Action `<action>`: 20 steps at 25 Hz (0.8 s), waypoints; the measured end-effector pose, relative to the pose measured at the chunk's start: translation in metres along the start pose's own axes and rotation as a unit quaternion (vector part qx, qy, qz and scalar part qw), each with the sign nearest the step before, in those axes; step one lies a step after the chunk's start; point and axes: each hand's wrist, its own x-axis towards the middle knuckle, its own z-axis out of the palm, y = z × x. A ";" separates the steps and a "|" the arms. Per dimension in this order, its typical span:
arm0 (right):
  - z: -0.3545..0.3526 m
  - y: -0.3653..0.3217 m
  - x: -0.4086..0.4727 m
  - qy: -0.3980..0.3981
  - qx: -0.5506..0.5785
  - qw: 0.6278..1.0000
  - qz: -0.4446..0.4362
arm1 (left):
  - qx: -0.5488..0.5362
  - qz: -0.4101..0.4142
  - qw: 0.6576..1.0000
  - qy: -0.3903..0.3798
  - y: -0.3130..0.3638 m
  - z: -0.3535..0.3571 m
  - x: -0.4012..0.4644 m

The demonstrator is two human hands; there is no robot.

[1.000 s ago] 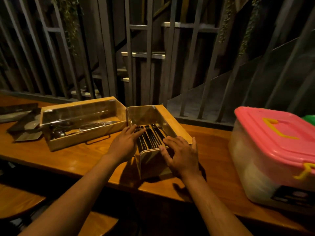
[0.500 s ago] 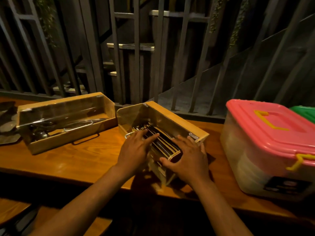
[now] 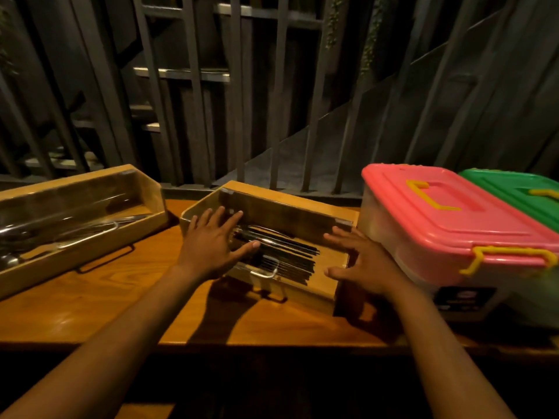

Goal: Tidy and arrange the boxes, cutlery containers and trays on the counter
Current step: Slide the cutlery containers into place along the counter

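Dark metal railings (image 3: 193,95) back a wooden counter (image 3: 99,300) in the head view. Since a second ago the middle cutlery box (image 3: 329,284) has swung from end-on to lying along the counter's back edge, close beside the pink-lidded tub (image 3: 453,219); it now looks lined up. Both hands have let go: left hand (image 3: 211,246) flat and open over the dark-handled cutlery (image 3: 287,258), right hand (image 3: 366,264) open at the box's right end. Count: two wooden cutlery boxes, the second one (image 3: 84,234) toward the left end; two tubs, one green-lidded (image 3: 520,192).

The one head camera looks forward and down, close over both hands at the counter (image 3: 90,309), railing beyond.
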 end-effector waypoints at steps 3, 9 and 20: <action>0.004 -0.010 -0.001 0.059 -0.148 0.987 0.015 | 0.017 -0.041 0.998 0.051 0.035 0.011 -0.011; 0.041 -0.014 0.012 0.086 -0.261 0.961 0.039 | 0.077 -0.090 0.992 0.045 0.075 0.007 -0.025; 0.014 0.018 0.020 0.104 -0.252 0.961 0.046 | 0.068 -0.028 0.996 0.053 0.082 0.006 -0.023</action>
